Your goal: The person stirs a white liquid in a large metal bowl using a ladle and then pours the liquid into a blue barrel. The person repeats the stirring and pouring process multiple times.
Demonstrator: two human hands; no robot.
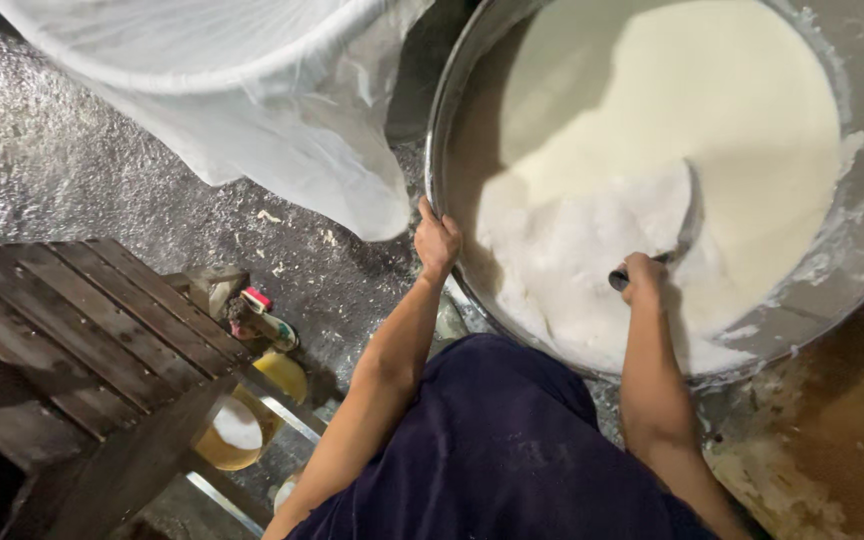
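Observation:
A large round metal vat (449,120) fills the upper right, holding creamy white liquid with a foamy white mass (592,250) near its front. My left hand (437,240) grips the vat's left rim. My right hand (644,278) is closed on the dark handle of a metal ladle (687,215), whose bowl is sunk in the foam. Both bare forearms reach forward over my dark blue clothing.
A white cloth-lined tub (232,90) hangs at the upper left over wet, glittering floor. A dark wooden slatted bench (82,340) stands at the left, with a yellow bowl (247,425) under it and a small red-capped object beside it.

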